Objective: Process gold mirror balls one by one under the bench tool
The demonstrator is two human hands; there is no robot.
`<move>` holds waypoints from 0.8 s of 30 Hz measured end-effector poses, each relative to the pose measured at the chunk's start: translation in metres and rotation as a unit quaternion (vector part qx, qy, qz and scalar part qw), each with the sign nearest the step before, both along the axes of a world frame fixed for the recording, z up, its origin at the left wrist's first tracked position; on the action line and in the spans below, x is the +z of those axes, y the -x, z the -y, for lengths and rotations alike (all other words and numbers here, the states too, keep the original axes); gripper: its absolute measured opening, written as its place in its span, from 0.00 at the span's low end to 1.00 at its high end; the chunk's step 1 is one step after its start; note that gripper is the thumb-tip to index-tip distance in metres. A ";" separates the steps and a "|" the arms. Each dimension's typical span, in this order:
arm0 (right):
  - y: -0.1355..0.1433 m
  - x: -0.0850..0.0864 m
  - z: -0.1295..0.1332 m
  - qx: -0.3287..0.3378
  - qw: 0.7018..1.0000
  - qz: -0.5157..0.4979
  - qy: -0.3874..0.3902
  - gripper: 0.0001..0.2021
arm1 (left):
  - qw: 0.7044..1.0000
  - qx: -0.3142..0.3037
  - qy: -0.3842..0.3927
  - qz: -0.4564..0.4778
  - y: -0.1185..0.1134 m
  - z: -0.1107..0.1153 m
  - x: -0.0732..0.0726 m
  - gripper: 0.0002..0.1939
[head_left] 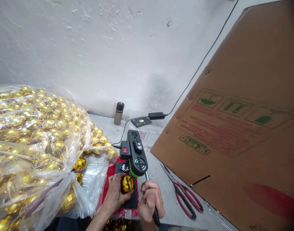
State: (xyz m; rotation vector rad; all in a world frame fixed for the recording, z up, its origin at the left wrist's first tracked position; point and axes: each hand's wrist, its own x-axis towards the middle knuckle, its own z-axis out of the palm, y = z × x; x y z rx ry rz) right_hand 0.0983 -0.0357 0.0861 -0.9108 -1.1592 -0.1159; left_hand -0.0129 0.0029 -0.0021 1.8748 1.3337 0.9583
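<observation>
"What are you holding?"
"My left hand (pixel 116 192) pinches a gold mirrored ball (pixel 127 183) over the black base (pixel 133 201), just in front of the machine (pixel 138 155)."
"And the other side?"
"My right hand (pixel 151 198) is closed around a black-handled rod (pixel 156 217); scissors (pixel 177 185) lie near it on the surface (pixel 167 202)."

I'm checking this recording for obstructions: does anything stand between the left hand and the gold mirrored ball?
Nothing visible does: the left hand has thumb and fingers around the gold ball. The machine's head shows just beyond the ball, and the right hand grips the lever to one side; neither is between them.
</observation>
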 end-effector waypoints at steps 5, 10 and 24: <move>0.001 -0.004 -0.004 -0.004 1.000 -0.003 -0.008 0.19 | 1.000 -0.002 0.005 -0.004 0.000 0.000 0.003 0.26; -0.004 -0.014 -0.001 -0.013 1.000 0.024 0.009 0.19 | 1.000 -0.016 0.007 -0.005 -0.001 -0.001 0.010 0.26; -0.026 -0.006 0.002 0.005 0.977 0.212 -0.005 0.18 | 1.000 -0.007 0.011 0.002 -0.003 -0.004 0.009 0.27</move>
